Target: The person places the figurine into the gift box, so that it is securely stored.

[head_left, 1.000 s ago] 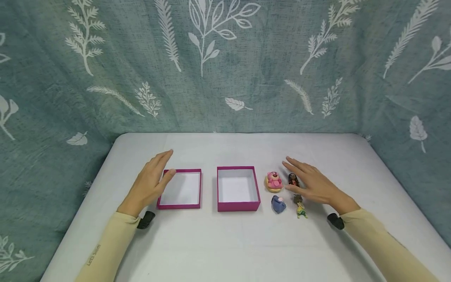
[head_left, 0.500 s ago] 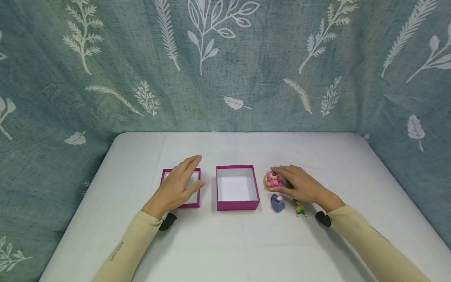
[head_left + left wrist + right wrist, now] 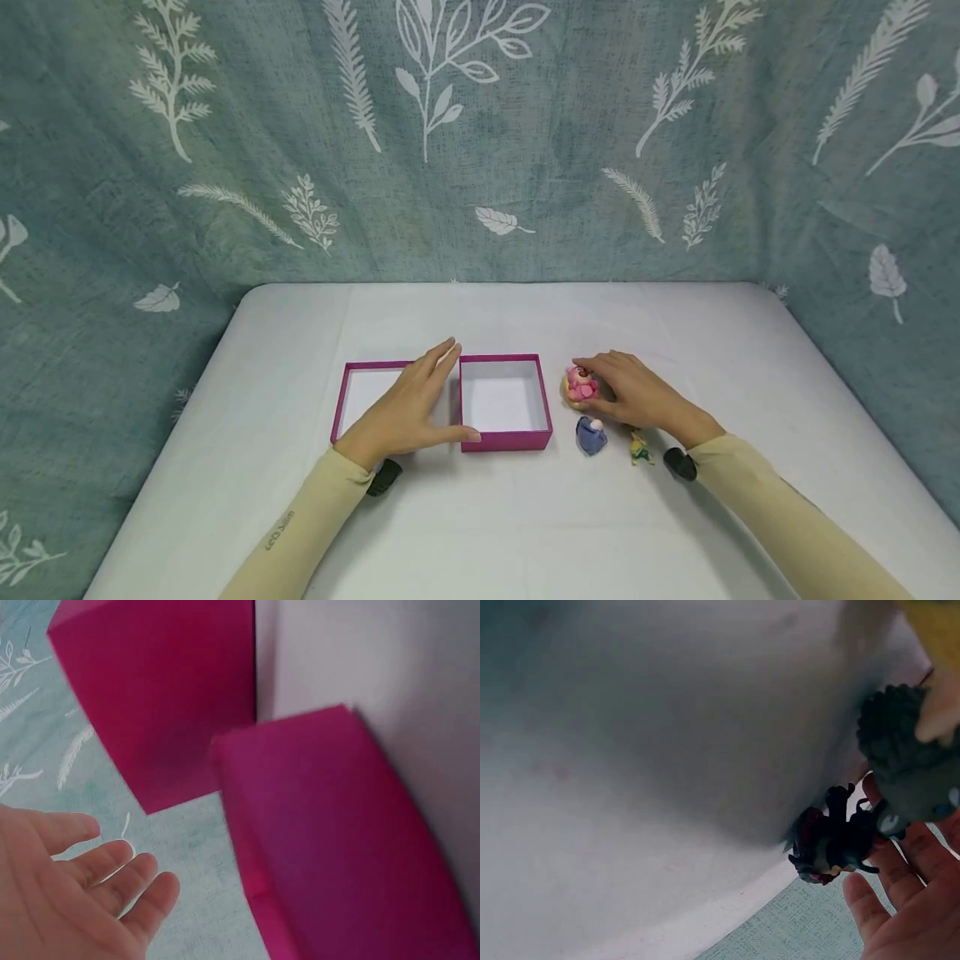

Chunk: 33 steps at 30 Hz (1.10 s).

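Pink figurine point(image 3: 582, 386) seems mid-grasp: right hand point(image 3: 633, 392) brackets it, finger grip unclear; left hand point(image 3: 405, 418) has straight fingers; a sure pinch is needed.

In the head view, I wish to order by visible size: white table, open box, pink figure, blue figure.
White table
Open box
Pink figure and blue figure: unsure, similar; the right hand partly covers the pink one.

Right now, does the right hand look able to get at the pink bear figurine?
Most likely yes: the right hand is right at the pink bear figurine, and nothing visible stands between them. I cannot tell whether they touch.
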Each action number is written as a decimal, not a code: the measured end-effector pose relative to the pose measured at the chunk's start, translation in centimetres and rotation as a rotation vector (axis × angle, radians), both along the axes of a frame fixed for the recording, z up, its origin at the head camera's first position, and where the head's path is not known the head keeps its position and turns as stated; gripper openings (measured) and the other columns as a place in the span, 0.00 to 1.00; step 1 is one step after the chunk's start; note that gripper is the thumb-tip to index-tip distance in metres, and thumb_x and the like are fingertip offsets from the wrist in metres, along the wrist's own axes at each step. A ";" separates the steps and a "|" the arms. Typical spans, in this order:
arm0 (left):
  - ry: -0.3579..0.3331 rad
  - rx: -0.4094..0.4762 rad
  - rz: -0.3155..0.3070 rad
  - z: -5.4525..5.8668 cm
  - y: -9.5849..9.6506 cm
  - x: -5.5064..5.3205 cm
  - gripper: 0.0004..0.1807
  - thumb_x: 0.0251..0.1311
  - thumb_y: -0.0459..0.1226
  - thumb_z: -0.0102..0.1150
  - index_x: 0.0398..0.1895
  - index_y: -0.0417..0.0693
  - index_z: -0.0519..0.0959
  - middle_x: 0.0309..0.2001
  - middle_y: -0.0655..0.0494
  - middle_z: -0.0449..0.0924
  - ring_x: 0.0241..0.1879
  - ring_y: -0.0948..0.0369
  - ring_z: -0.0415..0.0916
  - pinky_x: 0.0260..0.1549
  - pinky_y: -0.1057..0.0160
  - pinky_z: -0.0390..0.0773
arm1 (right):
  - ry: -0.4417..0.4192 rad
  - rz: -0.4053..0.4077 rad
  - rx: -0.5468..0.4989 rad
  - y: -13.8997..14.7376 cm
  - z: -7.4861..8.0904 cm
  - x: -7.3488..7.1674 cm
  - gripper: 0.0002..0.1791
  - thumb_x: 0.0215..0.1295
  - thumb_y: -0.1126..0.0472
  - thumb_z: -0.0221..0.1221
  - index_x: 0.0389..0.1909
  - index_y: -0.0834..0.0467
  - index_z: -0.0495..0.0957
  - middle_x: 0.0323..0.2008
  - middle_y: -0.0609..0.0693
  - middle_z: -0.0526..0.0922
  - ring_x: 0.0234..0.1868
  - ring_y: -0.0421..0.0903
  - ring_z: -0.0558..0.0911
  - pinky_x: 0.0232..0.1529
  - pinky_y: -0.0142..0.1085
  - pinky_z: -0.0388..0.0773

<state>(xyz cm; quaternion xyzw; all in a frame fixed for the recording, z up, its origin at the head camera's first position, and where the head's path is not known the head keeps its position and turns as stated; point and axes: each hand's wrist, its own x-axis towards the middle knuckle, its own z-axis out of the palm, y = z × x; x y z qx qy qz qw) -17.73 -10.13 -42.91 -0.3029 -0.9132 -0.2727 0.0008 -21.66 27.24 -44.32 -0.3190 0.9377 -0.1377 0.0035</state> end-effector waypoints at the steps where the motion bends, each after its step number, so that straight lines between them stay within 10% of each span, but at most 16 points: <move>1: -0.009 -0.004 -0.004 -0.1 0.1 0.0 0.65 0.46 0.73 0.59 0.79 0.51 0.42 0.79 0.56 0.41 0.77 0.52 0.47 0.72 0.45 0.56 | -0.004 -0.002 0.004 0.0 0.0 -0.1 0.39 0.57 0.47 0.70 0.65 0.62 0.71 0.54 0.55 0.80 0.54 0.52 0.76 0.64 0.55 0.67; 33: -0.013 0.035 -0.018 -2.2 0.9 -0.6 0.67 0.43 0.70 0.65 0.78 0.42 0.49 0.77 0.49 0.50 0.75 0.54 0.53 0.70 0.49 0.61 | -0.030 -0.044 0.007 0.0 0.2 -0.5 0.38 0.51 0.47 0.74 0.61 0.59 0.74 0.51 0.53 0.80 0.54 0.52 0.76 0.61 0.55 0.70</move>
